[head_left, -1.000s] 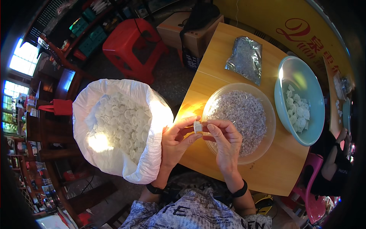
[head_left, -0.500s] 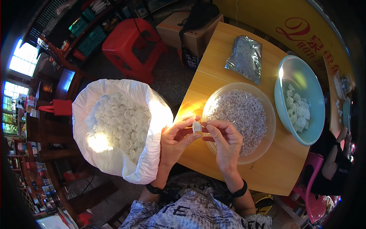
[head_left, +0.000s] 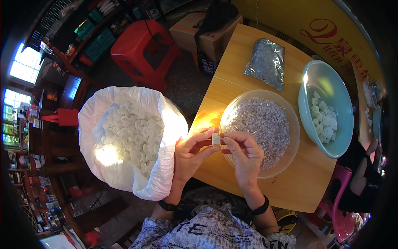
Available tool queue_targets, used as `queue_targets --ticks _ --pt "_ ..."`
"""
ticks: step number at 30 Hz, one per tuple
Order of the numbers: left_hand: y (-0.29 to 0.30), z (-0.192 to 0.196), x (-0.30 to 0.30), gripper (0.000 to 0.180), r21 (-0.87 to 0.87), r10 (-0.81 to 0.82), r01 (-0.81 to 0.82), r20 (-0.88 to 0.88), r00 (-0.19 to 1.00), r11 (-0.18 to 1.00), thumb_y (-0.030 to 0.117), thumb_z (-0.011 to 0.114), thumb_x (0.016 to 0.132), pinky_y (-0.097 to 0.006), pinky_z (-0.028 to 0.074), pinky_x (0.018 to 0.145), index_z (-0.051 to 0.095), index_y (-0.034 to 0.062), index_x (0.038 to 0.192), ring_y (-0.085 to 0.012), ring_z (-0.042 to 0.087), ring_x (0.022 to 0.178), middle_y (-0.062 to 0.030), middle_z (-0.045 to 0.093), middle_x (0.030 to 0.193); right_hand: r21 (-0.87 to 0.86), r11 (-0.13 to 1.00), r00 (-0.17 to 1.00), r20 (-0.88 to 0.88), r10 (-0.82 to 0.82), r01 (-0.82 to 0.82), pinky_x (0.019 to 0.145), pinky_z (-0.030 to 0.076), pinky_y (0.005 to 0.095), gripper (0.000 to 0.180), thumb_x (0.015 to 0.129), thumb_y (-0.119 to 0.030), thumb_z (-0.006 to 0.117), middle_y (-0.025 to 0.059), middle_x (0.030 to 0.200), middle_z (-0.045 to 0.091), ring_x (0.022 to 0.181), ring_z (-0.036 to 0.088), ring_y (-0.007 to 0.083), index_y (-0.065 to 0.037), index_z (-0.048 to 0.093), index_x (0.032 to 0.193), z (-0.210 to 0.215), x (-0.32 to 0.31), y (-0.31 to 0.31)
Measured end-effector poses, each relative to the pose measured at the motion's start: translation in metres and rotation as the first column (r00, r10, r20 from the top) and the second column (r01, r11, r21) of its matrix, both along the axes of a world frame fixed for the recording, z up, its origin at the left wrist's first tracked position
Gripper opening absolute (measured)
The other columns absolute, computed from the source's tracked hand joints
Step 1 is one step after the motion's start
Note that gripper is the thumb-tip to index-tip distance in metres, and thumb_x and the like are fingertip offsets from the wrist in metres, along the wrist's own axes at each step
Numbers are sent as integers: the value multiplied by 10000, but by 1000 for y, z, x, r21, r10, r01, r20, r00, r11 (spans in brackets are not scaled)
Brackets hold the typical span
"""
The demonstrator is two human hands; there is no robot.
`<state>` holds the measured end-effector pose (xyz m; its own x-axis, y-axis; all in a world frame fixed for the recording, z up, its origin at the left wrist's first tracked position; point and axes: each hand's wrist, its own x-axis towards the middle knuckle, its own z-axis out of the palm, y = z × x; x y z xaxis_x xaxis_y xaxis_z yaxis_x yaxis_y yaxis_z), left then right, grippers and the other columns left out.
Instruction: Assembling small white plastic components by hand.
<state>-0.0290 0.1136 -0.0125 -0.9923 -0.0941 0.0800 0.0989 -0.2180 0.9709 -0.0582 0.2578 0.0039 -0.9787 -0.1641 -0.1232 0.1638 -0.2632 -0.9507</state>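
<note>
A small white plastic cap-like piece (head_left: 216, 140) is pinched between the thumb and index fingertips of my left hand (head_left: 190, 154). Close against its right side, the fingers of my right hand (head_left: 247, 159) are pinched together; whatever they hold is too small to make out. Both hands hover over the table's left edge, between two supplies. To the left is a white sack (head_left: 166, 174) filled with similar translucent white pieces (head_left: 134, 128). Partly behind my right hand, a clear round tub (head_left: 295, 145) holds many thin, clear, short bits (head_left: 265, 124).
A pale teal basin (head_left: 304, 103) with some white pieces stands at the table's right. Behind the tub lies a shiny clear bag (head_left: 265, 64) of small bits. A red stool (head_left: 143, 50) and a cardboard box (head_left: 182, 31) stand beyond. Another person's arm (head_left: 360, 174) shows far right.
The white piece has turned slightly and shifted a little right, close to my right fingertips. A thin bit that showed between them is no longer distinct. Both hands otherwise stay in place.
</note>
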Motion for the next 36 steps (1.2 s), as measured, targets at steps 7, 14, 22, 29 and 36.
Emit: queue_targets --ticks 7,14,22,29,36 --pt "-2 -1 2 434 81 -18 18 -7 1000 997 -92 645 787 -340 494 921 550 23 1195 -228 574 1092 -171 564 1202 -93 994 997 48 58 -53 727 521 224 146 885 -46 597 62 961 652 889 618 107 8 614 1020 11 0 1" --pt "2 5 2 409 47 -56 57 -4 998 997 -62 650 797 -316 491 934 549 2 1188 -218 581 1084 -141 545 1217 -102 992 995 68 79 -72 722 538 235 107 888 -57 597 67 987 640 903 617 113 2 616 975 7 0 12" --pt "3 4 2 364 -128 -31 22 -66 997 992 -46 687 767 -304 501 916 604 -3 1119 -207 585 1072 -131 551 1208 -60 998 998 49 37 -34 692 554 235 97 882 -54 605 65 939 633 840 626 116 3 618 958 4 4 13" --pt "8 6 1 334 -160 -13 8 -25 1000 987 -21 718 746 -275 500 890 634 -9 1069 -182 603 1024 -110 595 1137 -58 998 999 37 34 -31 699 558 242 103 884 -41 596 69 931 638 827 626 115 11 621 970 -1 6 15" --pt "10 11 -2 347 -257 -44 22 -80 996 966 -34 715 747 -259 510 845 631 -8 1083 -160 616 964 -105 596 1132 -77 997 999 38 32 -29 729 556 255 116 892 -33 581 86 967 632 856 629 130 17 614 991 1 6 21"
